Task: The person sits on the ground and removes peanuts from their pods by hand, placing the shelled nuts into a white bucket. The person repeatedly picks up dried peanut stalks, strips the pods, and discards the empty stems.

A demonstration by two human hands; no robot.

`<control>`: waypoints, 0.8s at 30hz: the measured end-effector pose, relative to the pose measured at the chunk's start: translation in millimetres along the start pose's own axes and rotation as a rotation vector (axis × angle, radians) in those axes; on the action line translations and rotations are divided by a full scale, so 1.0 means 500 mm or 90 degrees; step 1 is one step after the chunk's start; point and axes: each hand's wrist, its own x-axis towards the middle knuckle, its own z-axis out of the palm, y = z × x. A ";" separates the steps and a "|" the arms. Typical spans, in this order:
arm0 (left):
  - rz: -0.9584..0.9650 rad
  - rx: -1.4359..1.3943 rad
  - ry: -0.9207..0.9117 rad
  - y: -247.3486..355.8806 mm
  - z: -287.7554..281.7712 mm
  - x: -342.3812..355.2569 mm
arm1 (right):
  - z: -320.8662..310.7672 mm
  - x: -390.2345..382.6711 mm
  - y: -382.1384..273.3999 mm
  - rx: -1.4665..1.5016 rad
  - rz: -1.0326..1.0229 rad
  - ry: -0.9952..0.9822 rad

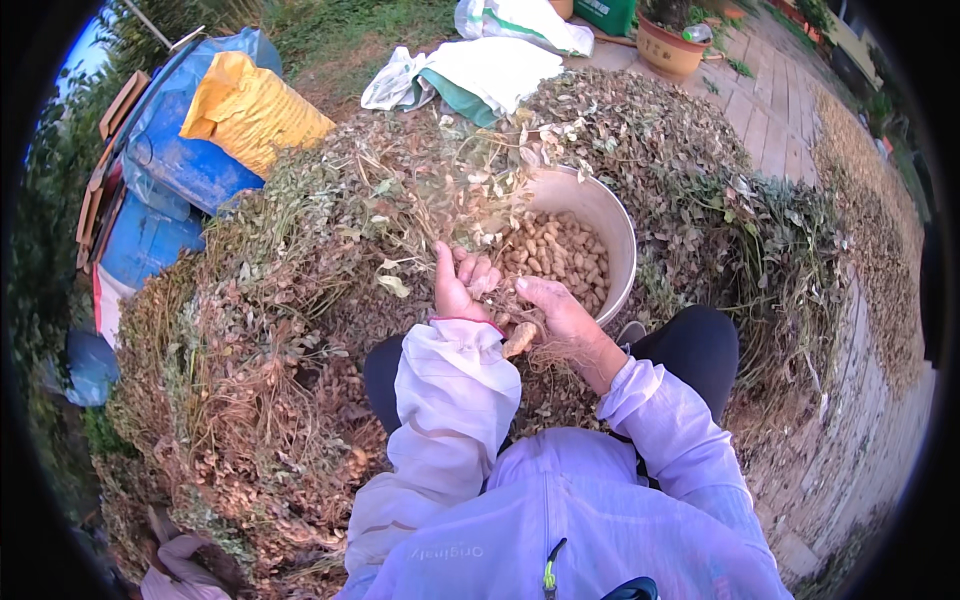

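Observation:
My left hand (458, 282) is closed around a dried peanut plant (420, 225), its leafy stems reaching up and away. My right hand (562, 320) grips the same plant's roots, thumb pressed toward my left hand, with pale pods (519, 338) hanging below the fingers. Just beyond both hands stands a white bucket (621, 247), partly filled with unshelled peanuts (562, 252); the plant partly covers its near left side. Heaped dried plants (270, 340) surround my bent legs.
Blue barrels (160, 240) and a yellow sack (250, 110) stand upper left. White sacks (480, 68) and a plant pot (668, 52) lie beyond the heap. Paving (770, 120) runs along the right, partly spread with dried material. Another person's clothed limb (180, 560) shows lower left.

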 end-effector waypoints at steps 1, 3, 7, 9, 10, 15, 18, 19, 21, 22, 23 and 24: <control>0.006 0.013 0.010 -0.007 0.011 -0.004 | -0.001 0.001 0.010 0.068 0.008 0.026; 0.026 0.043 0.035 -0.010 0.023 -0.012 | -0.005 0.021 0.018 -0.206 -0.165 0.104; 0.036 0.085 0.040 -0.017 0.017 0.004 | 0.006 0.038 -0.012 -0.629 -0.305 0.287; 0.052 0.128 0.093 -0.024 0.033 0.009 | 0.000 0.075 0.019 -0.593 -0.266 0.371; 0.063 0.129 0.114 -0.027 0.045 0.008 | -0.010 0.094 0.039 -0.522 -0.241 0.375; 0.114 0.091 0.141 -0.014 0.058 0.019 | -0.027 0.155 0.034 -0.378 -0.156 0.380; 0.112 0.128 0.124 -0.009 0.078 0.027 | -0.036 0.177 0.027 -0.321 -0.166 0.351; 0.106 0.141 0.120 -0.011 0.086 0.031 | -0.044 0.184 0.025 -0.284 -0.161 0.348; 0.126 0.173 0.090 0.003 0.096 0.033 | -0.034 0.188 0.013 -0.213 -0.119 0.303; 0.127 0.183 0.088 0.013 0.102 0.032 | -0.028 0.190 0.008 -0.188 -0.107 0.286; 0.127 0.192 0.085 0.020 0.108 0.034 | -0.015 0.187 -0.003 -0.164 -0.095 0.269; 0.135 0.199 0.119 0.023 0.110 0.038 | -0.002 0.177 -0.019 -0.115 -0.075 0.261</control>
